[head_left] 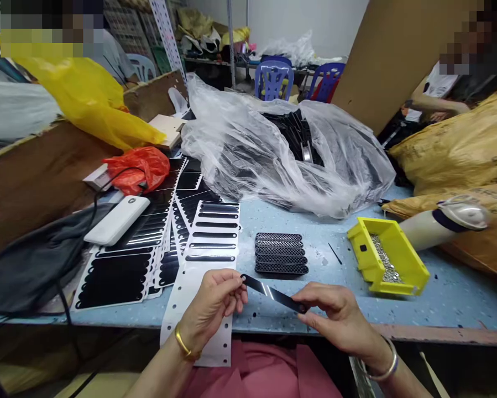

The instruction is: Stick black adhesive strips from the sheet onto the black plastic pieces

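Observation:
Both hands hold a glossy black strip (271,292) with rounded ends, tilted down to the right above the table's front edge. My left hand (215,298) pinches its left end between thumb and fingers. The right end sits between the thumb and fingers of my right hand (335,315). Just beyond the strip lies a row of black perforated bars (280,254), side by side. Under my left forearm runs a white backing sheet (198,287) with several black strips stuck on its far part. More sheets of black strips (115,279) are piled at the left.
A yellow bin (362,260) of small metal parts stands right, beside a white bottle (439,224). Clear plastic (248,149) covers black pieces at the back. Left are a white power bank (118,221), a red bag (144,166) and a dark cloth (36,260). Other people sit nearby.

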Demonstrator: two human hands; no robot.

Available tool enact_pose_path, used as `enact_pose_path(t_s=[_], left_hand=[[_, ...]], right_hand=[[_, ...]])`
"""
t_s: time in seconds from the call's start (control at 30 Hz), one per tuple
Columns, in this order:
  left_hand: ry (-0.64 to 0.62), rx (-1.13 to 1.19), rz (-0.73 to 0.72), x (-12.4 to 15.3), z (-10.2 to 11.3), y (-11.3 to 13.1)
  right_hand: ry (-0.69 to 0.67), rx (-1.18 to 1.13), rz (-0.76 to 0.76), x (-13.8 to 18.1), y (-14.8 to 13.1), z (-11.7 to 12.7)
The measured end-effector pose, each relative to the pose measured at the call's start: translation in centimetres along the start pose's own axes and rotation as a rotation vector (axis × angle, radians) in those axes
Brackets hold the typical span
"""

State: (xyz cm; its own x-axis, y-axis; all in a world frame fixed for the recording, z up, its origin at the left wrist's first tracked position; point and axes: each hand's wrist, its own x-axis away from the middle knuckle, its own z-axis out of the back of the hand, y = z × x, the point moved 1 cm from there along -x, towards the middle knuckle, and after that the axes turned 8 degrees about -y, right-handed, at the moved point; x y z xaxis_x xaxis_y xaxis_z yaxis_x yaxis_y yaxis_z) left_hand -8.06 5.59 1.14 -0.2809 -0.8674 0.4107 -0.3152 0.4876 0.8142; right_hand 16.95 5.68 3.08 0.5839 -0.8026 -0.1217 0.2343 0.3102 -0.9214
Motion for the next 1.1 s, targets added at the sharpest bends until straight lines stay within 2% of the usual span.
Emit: enact_pose_path(t_s=[0.1,0.17,0.23,0.33,0.43,0.57,0.67,0.77,0.83,1.0,1.1], left_hand=[[0.097,-0.043,-0.078,-0.2,-0.6,0.0],[0.142,-0.075,-0.123,-0.4,-1.0,-0.1],[0.146,-0.096,-0.134,-0.6,-1.4,-0.3],[0.132,-0.09,-0.124,-0.8,-1.9,-0.9],[0.121,-0.077,-0.114,-0.7,-2.4,-1.1],[0.102,-0.05,-0.094,-0.5,-3.1,-1.2],[0.08,-0.073,-0.076,-0.5,-3.2,-1.5],[0.061,-0.304,-0.061,-0.9,-2.5,-2.4],[0.094,-0.52,-0.096,-1.2,-1.5,-2.9],[0.295,-0.929,-0.33,-3.1,0.6,-2.7],[0.258,-1.06,-0.402,-4.6,0.6,-2.0]], right_hand=[[-0.049,0.001,-0.07,0.7,0.5,1.3],[0.013,0.065,-0.067,0.6,0.5,1.9],[0.12,0.194,-0.012,0.2,0.3,1.9],[0.226,0.403,0.158,-0.7,-0.1,0.8],[0.185,0.56,0.252,-1.4,-0.3,-0.6],[0.087,0.674,0.196,-1.6,0.1,-1.7],[0.104,0.704,0.198,-1.3,0.6,-2.1],[0.127,0.713,0.205,-0.6,0.9,-2.2],[0.115,0.719,0.191,0.0,1.1,-1.7],[0.161,0.672,0.164,1.2,1.7,1.3],[0.218,0.655,0.132,1.1,2.4,3.4]])
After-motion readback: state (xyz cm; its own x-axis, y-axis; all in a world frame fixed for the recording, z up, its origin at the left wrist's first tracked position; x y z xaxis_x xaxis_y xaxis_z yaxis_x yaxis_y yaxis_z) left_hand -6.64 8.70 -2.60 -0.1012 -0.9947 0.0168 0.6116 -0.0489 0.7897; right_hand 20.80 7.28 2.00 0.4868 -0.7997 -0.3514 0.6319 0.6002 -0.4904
